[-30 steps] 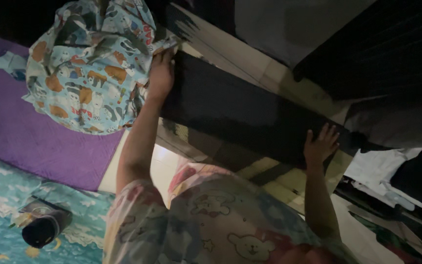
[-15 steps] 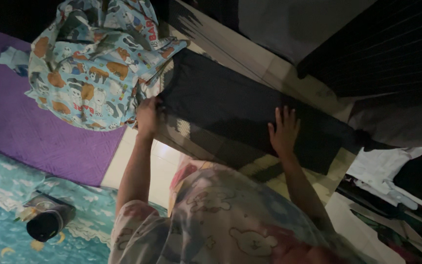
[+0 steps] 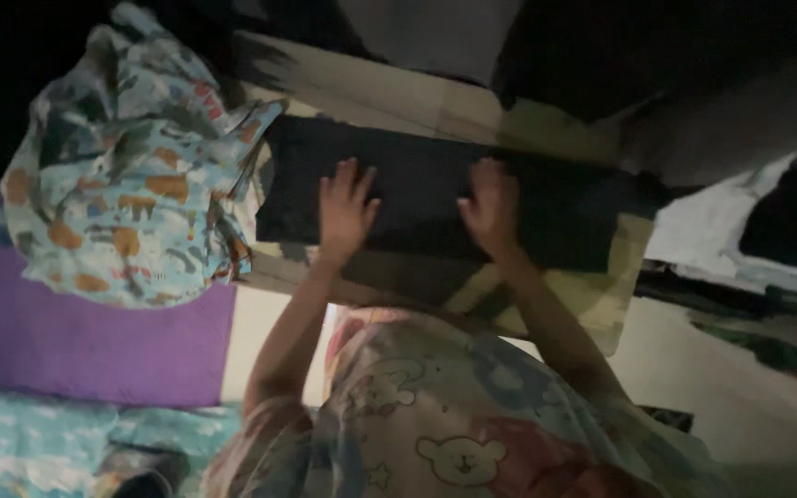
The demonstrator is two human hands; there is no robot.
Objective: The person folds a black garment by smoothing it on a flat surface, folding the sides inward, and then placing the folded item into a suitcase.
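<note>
Nearest you is your own lap in bear-print pyjamas, and at the near left a turquoise patterned mat with a purple mat just beyond it. A dark object sits at the bottom edge on the turquoise mat; it is too dim to identify.

Further out, both your arms reach forward onto a dark folded cloth that lies across a pale plaid sheet on the floor. Your left hand rests flat on the cloth with fingers spread wide, holding nothing. Your right hand also lies on it, palm down, fingers closer together and slightly curled at the fold; it grips nothing that can be seen.

Touching the cloth's left end is a bundled cartoon-bear print fabric. At the far right lies a white garment, and beyond everything the background is too dark to read.

The risk, as I judge it: the bundle crowds the cloth's left end, so a sweep of your left hand could drag it into the fold. Pressing unevenly may also bunch the plaid sheet underneath, and the poor light hides creases.
</note>
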